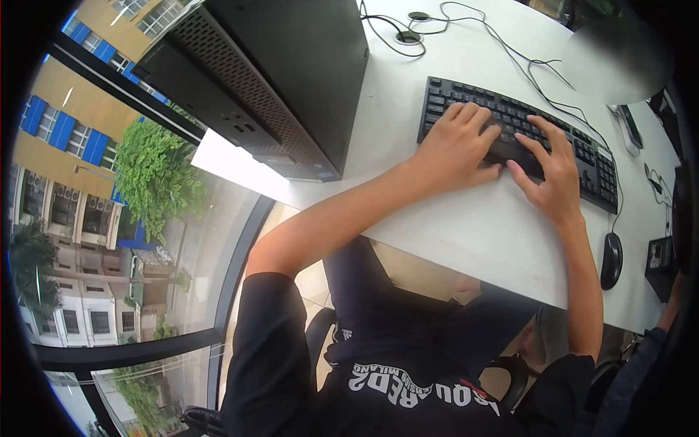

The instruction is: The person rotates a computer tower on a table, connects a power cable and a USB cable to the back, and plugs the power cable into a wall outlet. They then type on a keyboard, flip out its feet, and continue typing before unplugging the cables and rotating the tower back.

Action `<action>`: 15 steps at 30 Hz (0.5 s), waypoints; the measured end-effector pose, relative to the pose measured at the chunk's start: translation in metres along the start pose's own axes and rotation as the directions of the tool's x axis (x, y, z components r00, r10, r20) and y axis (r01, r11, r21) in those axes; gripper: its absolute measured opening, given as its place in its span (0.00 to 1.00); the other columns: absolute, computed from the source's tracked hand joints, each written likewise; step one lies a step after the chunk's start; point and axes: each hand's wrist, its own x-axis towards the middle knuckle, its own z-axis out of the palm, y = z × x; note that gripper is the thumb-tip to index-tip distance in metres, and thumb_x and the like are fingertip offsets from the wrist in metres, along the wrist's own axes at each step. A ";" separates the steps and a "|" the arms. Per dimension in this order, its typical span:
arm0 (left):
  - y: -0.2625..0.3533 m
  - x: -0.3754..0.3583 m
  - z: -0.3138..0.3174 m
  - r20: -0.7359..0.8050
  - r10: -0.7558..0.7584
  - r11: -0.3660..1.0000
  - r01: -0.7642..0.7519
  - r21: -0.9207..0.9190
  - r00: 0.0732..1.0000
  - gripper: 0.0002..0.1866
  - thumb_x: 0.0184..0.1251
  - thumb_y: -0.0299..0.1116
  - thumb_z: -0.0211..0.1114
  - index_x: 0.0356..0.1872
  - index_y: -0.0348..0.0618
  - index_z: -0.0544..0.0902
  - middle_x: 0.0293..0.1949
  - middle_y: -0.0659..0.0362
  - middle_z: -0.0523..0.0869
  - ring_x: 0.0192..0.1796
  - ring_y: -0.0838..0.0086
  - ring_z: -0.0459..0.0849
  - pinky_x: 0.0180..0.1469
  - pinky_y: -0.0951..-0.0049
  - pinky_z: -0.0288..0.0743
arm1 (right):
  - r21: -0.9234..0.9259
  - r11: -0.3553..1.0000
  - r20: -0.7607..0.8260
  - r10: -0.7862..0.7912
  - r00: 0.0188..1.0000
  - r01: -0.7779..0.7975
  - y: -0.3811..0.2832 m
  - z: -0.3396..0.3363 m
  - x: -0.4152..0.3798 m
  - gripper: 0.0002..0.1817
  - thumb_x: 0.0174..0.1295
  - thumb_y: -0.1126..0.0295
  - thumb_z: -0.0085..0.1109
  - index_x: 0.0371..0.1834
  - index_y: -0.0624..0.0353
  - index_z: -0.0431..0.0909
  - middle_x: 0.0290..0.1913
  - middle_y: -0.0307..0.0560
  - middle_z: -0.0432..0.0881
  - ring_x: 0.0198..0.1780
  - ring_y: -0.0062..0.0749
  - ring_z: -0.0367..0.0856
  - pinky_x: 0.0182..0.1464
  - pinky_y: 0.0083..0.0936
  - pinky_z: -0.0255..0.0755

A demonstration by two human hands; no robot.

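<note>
A black keyboard (520, 120) lies at a slant on the white desk (451, 226). My left hand (457, 146) rests over the keyboard's left part, its fingers curved and apart on the keys, the thumb near the front edge. Over the middle of the keys is my right hand (552, 171), fingers spread and bent, thumb pointing to the left hand. The two hands do not touch, and neither holds anything. A black mouse (611, 261) sits to the right of my right forearm.
A black computer tower (291, 73) stands on the desk at the left, beside a window. Black cables (502, 47) run behind the keyboard. A small black box (660, 266) is at the far right, near another person's arm (668, 306). A blurred round spot covers the upper right.
</note>
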 end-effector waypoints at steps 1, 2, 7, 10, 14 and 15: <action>-0.001 -0.001 -0.001 -0.024 0.006 1.000 -0.006 0.009 1.000 0.31 0.57 0.46 0.80 0.56 0.35 0.86 0.58 0.47 0.85 0.63 0.53 0.82 0.69 0.56 0.73 | 0.023 0.999 0.031 0.032 0.999 -0.033 -0.002 0.001 -0.002 0.30 0.55 0.61 0.79 0.62 0.58 0.84 0.67 0.52 0.81 0.69 0.53 0.78 0.71 0.44 0.72; 0.000 0.000 -0.002 -0.050 0.013 1.000 -0.013 0.012 0.999 0.31 0.57 0.46 0.80 0.56 0.35 0.86 0.59 0.47 0.84 0.64 0.53 0.81 0.70 0.56 0.73 | 0.040 0.997 0.065 0.066 0.996 -0.069 -0.002 0.002 -0.004 0.30 0.56 0.60 0.79 0.63 0.58 0.84 0.68 0.53 0.81 0.70 0.54 0.78 0.72 0.44 0.72; -0.004 0.001 -0.009 0.035 -0.049 0.997 0.051 -0.054 0.998 0.29 0.56 0.44 0.82 0.58 0.41 0.87 0.62 0.48 0.82 0.67 0.51 0.78 0.70 0.52 0.72 | 0.024 0.999 0.060 0.034 0.998 -0.036 -0.001 -0.001 -0.002 0.30 0.58 0.56 0.78 0.61 0.58 0.85 0.72 0.55 0.78 0.73 0.55 0.74 0.75 0.47 0.67; -0.002 0.004 -0.012 0.007 -0.011 1.000 0.011 -0.021 1.000 0.30 0.55 0.44 0.82 0.58 0.43 0.87 0.62 0.49 0.82 0.67 0.51 0.79 0.70 0.51 0.72 | 0.068 0.996 0.075 0.044 0.996 -0.049 0.000 -0.003 -0.002 0.31 0.58 0.54 0.77 0.62 0.60 0.84 0.72 0.57 0.76 0.74 0.56 0.73 0.78 0.48 0.65; -0.006 0.005 -0.009 0.079 -0.059 0.991 0.068 -0.118 0.995 0.31 0.53 0.44 0.84 0.59 0.44 0.87 0.61 0.49 0.81 0.64 0.51 0.80 0.68 0.51 0.72 | 0.068 0.996 0.096 0.047 0.994 -0.054 0.000 0.004 -0.002 0.32 0.57 0.55 0.77 0.63 0.60 0.83 0.73 0.58 0.76 0.74 0.57 0.72 0.78 0.49 0.64; -0.009 0.005 -0.013 0.090 -0.083 0.989 0.093 -0.112 0.992 0.31 0.53 0.44 0.84 0.59 0.44 0.87 0.61 0.49 0.81 0.64 0.51 0.80 0.68 0.51 0.72 | 0.084 0.996 0.073 0.012 0.997 -0.018 0.003 0.008 -0.003 0.32 0.56 0.57 0.78 0.63 0.61 0.83 0.73 0.58 0.76 0.74 0.58 0.72 0.78 0.49 0.65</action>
